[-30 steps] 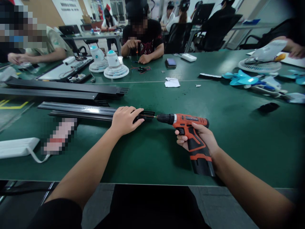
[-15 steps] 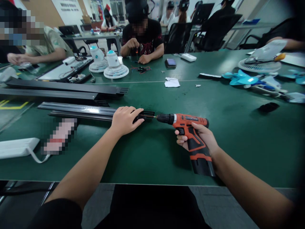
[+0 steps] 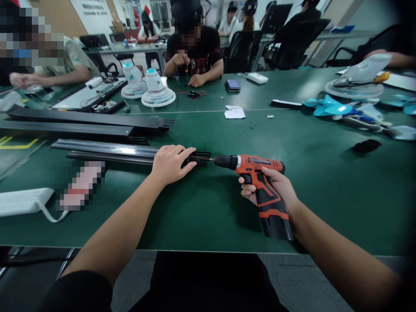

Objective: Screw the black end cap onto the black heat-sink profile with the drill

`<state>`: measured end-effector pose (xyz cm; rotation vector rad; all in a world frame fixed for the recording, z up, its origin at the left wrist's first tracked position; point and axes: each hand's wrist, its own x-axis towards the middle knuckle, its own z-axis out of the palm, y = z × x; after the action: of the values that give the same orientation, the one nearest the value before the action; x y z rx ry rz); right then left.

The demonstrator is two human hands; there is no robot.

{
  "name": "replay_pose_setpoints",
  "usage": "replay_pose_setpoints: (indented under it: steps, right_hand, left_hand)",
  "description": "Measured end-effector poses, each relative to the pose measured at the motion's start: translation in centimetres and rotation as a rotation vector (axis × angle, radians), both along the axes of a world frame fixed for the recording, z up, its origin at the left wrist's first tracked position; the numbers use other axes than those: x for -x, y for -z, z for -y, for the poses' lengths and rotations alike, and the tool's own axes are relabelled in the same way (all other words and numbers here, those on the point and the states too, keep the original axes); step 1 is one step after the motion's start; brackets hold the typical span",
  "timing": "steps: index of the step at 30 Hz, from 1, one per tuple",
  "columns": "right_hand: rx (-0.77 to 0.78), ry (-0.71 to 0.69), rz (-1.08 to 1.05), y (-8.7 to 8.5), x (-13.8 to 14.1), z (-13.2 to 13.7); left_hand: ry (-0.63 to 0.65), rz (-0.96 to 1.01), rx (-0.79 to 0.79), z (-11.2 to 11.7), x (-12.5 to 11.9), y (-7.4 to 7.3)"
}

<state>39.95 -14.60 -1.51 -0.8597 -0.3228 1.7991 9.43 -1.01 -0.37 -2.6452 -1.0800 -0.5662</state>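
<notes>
My right hand is wrapped round the grip of an orange and black cordless drill, one finger by its trigger. The drill lies level, its chuck pointing left. A thin bit runs from the chuck into the slotted end of a long black profile; how deep it reaches is hidden. Over that end my left hand is closed, thumb on the near side and fingers across the top. A second dark strip lies along the profile's near side.
More black profiles lie behind at the left. Nearer me are a pixelated phone and a white power strip. White fan parts, paper and blue fan blades lie farther back. A co-worker sits opposite, holding a screwdriver.
</notes>
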Motion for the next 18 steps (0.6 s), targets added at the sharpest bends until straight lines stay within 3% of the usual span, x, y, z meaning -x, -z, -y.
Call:
replay_pose_setpoints:
  steps: [18]
  right_hand:
    - [-0.022, -0.013, 0.013, 0.03, -0.03, -0.05]
  left_hand:
    - [0.013, 0.010, -0.032, -0.11, 0.06, 0.23]
